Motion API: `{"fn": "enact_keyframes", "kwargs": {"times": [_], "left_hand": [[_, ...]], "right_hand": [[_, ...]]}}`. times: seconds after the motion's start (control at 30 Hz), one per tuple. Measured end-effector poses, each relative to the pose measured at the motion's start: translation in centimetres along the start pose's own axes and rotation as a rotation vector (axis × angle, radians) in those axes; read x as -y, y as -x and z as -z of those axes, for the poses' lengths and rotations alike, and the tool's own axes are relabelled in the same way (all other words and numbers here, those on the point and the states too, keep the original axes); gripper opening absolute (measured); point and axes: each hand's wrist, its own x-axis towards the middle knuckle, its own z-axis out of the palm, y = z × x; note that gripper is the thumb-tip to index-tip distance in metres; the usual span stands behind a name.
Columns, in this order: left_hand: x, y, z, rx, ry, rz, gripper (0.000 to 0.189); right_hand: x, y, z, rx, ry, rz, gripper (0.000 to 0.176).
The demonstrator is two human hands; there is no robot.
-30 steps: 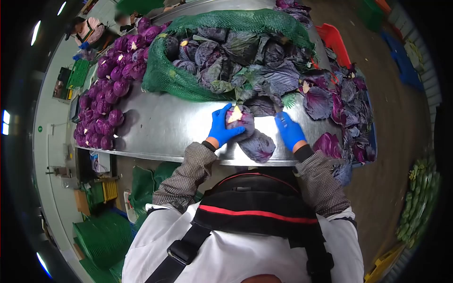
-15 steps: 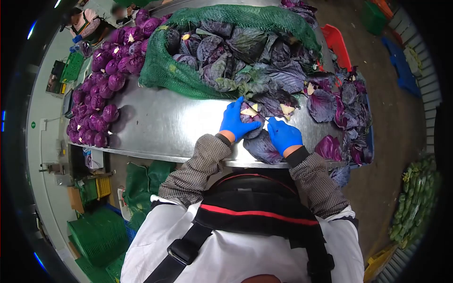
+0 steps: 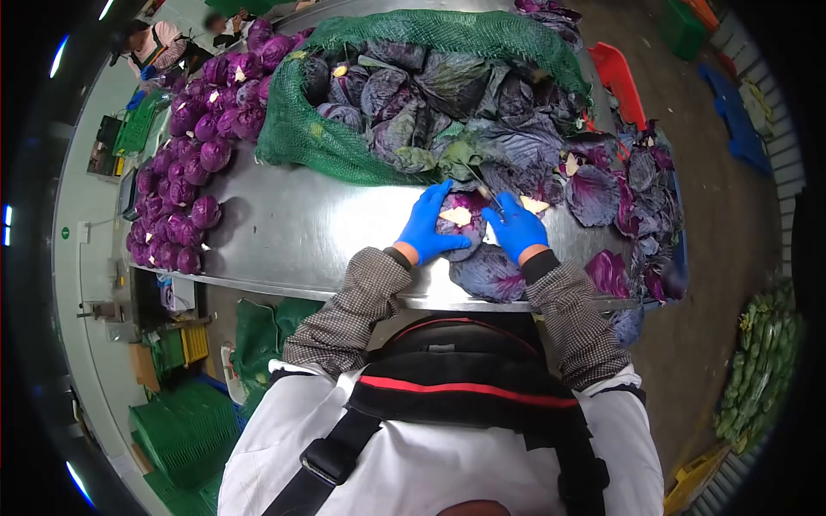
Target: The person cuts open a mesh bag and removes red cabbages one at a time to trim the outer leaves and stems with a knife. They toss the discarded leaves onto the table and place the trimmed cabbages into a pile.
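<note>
My left hand (image 3: 424, 227), in a blue glove, is closed around the left side of a red cabbage (image 3: 462, 230) on the steel table. The pale cut stem of that cabbage faces up. In my right hand (image 3: 519, 230), also blue-gloved, is a knife (image 3: 490, 198), its thin blade pointing away from me; most of its handle is hidden by the fingers. This hand is against the right side of the cabbage. A loose outer leaf (image 3: 487, 277) lies just below the cabbage. Beyond both hands, a green mesh sack (image 3: 323, 155) lies open with several untrimmed cabbages inside.
Trimmed purple cabbages (image 3: 205, 211) are massed along the left of the steel table (image 3: 292, 228). Discarded leaves (image 3: 638, 193) heap over the right end, beside a red crate (image 3: 619, 82). Another person (image 3: 163, 43) stands at the far left.
The right hand with the knife has shifted slightly up. The cabbage's cut stem is now more exposed, and a pale stem piece lies to the right of the right hand.
</note>
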Motion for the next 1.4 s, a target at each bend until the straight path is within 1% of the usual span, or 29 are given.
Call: {"fn": "enact_keyframes", "kwargs": {"times": [0.07, 0.1, 0.17, 0.23, 0.3, 0.33, 0.37, 0.43, 0.47, 0.5, 0.57, 0.6, 0.63, 0.7, 0.73, 0.77, 0.83, 0.87, 0.9, 0.97, 1.0, 1.03, 1.1, 1.13, 1.17, 1.23, 1.27, 1.33, 1.4], "left_hand": [[0.0, 0.3, 0.2, 0.046, -0.087, -0.095, 0.103], [-0.3, 0.6, 0.4, 0.043, -0.089, -0.095, 0.103], [-1.0, 1.6, 0.7, 0.07, -0.09, -0.092, 0.103], [0.0, 2.7, 1.5, 0.07, -0.064, -0.103, 0.102], [0.9, 3.9, 2.2, 0.115, 0.235, 0.075, 0.101], [0.9, 4.3, 2.5, 0.111, 0.354, 0.205, 0.099], [1.0, 4.5, 2.5, 0.105, 0.356, 0.211, 0.099], [1.0, 3.7, 2.7, 0.17, 0.312, 0.104, 0.097], [0.7, 3.0, 2.7, 0.223, 0.149, 0.011, 0.096], [0.3, 2.4, 2.5, 0.223, 0.154, 0.007, 0.096], [-0.6, 1.6, 2.1, 0.329, 0.127, 0.039, 0.094], [-0.9, 1.3, 2.0, 0.33, 0.194, 0.092, 0.093], [-1.1, 1.1, 2.1, 0.338, 0.189, 0.081, 0.093], [-2.3, 0.8, 2.5, 0.408, 0.114, -0.026, 0.094], [-2.8, 0.6, 2.5, 0.484, -0.036, -0.061, 0.093], [-3.1, 0.3, 2.3, 0.485, -0.029, -0.054, 0.093], [-3.6, -0.1, 1.9, 0.428, -0.024, -0.195, 0.09], [-4.0, -0.3, 2.0, 0.211, 0.015, -0.182, 0.086], [-4.0, -0.4, 1.9, 0.044, 0.107, -0.007, 0.076], [-1.8, 1.2, -0.7, -0.13, 0.259, 0.294, 0.07], [-2.3, 2.2, -1.9, -0.013, 0.281, 0.315, 0.074], [-3.1, 3.2, -3.5, -0.049, 0.181, 0.12, 0.088], [-4.1, 3.3, -5.5, -0.189, -0.022, 0.059, 0.099], [-4.1, 2.6, -5.7, -0.185, -0.023, 0.055, 0.099], [-4.2, 1.6, -5.7, -0.192, 0.008, 0.122, 0.102], [-4.6, -0.1, -5.6, -0.19, 0.039, 0.179, 0.106], [-5.4, -0.9, -5.1, -0.122, -0.012, 0.253, 0.105], [-5.9, -1.9, -5.0, -0.055, -0.092, 0.342, 0.104], [-6.1, -2.5, -5.2, -0.045, -0.116, 0.361, 0.102]], "right_hand": [[1.3, 0.2, -0.7, -0.185, -0.025, 0.081, 0.028], [1.1, -0.2, -0.9, -0.185, -0.025, 0.085, 0.028], [-0.4, -1.8, -1.7, -0.183, -0.024, -0.02, 0.029], [-5.3, -3.7, -3.8, -0.269, -0.252, -0.121, 0.023], [-7.6, -2.3, -2.2, -0.364, -0.237, -0.287, 0.023], [-8.0, -1.7, -0.7, -0.289, -0.126, -0.365, 0.028], [-8.4, -0.8, 0.0, -0.248, 0.002, -0.307, 0.041], [-4.9, 1.1, 2.0, -0.328, -0.02, -0.103, 0.058], [-2.7, 1.8, 3.0, -0.226, -0.075, -0.034, 0.065], [-0.9, 2.3, 3.3, -0.121, -0.13, 0.036, 0.073], [0.2, 2.3, 2.0, -0.047, -0.098, 0.112, 0.075], [0.1, 2.1, 1.2, 0.079, -0.102, 0.011, 0.075], [-0.9, 1.9, 0.2, 0.067, -0.106, 0.005, 0.075], [-1.9, 2.0, 0.1, 0.17, -0.335, -0.091, 0.083], [-2.6, 2.3, 0.4, 0.173, -0.353, -0.092, 0.079], [-2.0, 2.7, 1.6, 0.148, -0.381, -0.038, 0.076], [-2.9, 1.8, 0.8, 0.123, -0.31, 0.085, 0.074], [-3.4, 1.5, 0.3, 0.102, -0.156, 0.126, 0.076], [-3.9, 1.3, -0.1, 0.093, -0.158, 0.127, 0.076], [-4.6, 1.5, -0.4, 0.195, -0.296, -0.192, 0.08], [-4.3, 2.4, -0.5, 0.183, -0.281, -0.229, 0.082], [-4.1, 3.0, -0.5, 0.188, -0.282, -0.236, 0.082], [-3.8, 3.8, -0.7, 0.142, -0.256, -0.275, 0.082], [-3.8, 4.0, -0.7, 0.133, -0.253, -0.247, 0.069], [-4.2, 4.1, -0.7, 0.127, -0.254, -0.25, 0.069], [-5.2, 4.3, -0.6, 0.114, -0.248, -0.149, 0.05], [-4.5, 4.7, 0.5, 0.104, -0.254, -0.156, 0.05], [-2.2, 6.2, 3.1, -0.055, -0.018, -0.079, 0.032], [-2.4, 6.8, 2.8, -0.042, 0.053, -0.092, 0.028]]}}
